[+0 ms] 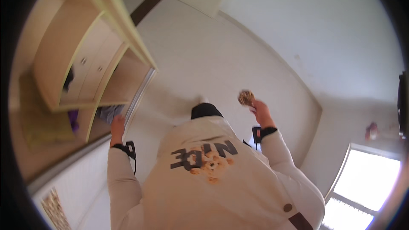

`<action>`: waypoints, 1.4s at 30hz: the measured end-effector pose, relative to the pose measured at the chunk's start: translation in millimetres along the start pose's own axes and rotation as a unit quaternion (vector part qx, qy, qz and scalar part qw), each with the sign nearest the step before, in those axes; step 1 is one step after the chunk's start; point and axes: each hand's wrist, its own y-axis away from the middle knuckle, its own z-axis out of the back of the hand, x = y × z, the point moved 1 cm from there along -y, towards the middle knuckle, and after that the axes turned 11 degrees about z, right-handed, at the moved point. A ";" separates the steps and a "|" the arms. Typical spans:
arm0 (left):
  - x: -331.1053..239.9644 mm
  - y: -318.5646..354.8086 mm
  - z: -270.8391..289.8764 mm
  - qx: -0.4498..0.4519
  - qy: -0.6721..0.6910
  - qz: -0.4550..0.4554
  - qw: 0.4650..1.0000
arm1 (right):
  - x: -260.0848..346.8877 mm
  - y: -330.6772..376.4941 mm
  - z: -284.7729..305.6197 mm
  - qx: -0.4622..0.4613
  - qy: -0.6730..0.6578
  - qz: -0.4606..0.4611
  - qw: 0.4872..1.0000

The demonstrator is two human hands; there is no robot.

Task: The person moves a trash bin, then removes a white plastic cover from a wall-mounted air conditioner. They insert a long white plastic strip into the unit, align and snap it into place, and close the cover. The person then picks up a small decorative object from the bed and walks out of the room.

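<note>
Raised in front of me on the right, my right hand (261, 111) grips a small brown, gold-patterned object (246, 97); its exact kind is too blurred to name. A bit of white shows by the fingers. My left hand (118, 125) is at the open side of a wooden wardrobe (142, 55), nearest to a grey-blue cloth (110, 113) lying in a lower compartment. Its fingers are too unclear to tell whether they hold anything. Dark bands with small black devices circle both wrists.
Inside the wardrobe are two pale drawers (91, 64), a purple item (73, 120) and a yellowish cloth (44, 123). The pale floor (191, 51) reaches a dark threshold (148, 7). A wall (315, 30) bounds the right, with a bright window (364, 179) at lower right.
</note>
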 end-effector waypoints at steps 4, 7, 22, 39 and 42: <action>-257.0 -72.9 -24.4 0.113 0.083 -0.136 0.981 | 116.8 -51.1 -62.0 0.123 -0.214 0.045 0.968; -388.3 -115.0 -31.1 0.173 0.105 -0.183 0.962 | 186.1 -124.7 -115.2 0.224 -0.267 0.046 0.936; -485.9 -444.7 80.1 0.021 0.272 -0.023 0.962 | 402.0 -401.3 -472.3 0.468 -0.413 -0.096 0.775; -595.8 -794.1 207.6 -0.034 0.199 -0.029 0.979 | 568.8 -694.9 -848.5 0.524 -0.385 -0.155 0.744; -599.4 -813.8 262.5 -0.058 0.177 0.065 0.980 | 596.6 -742.2 -953.6 0.550 -0.341 -0.154 0.747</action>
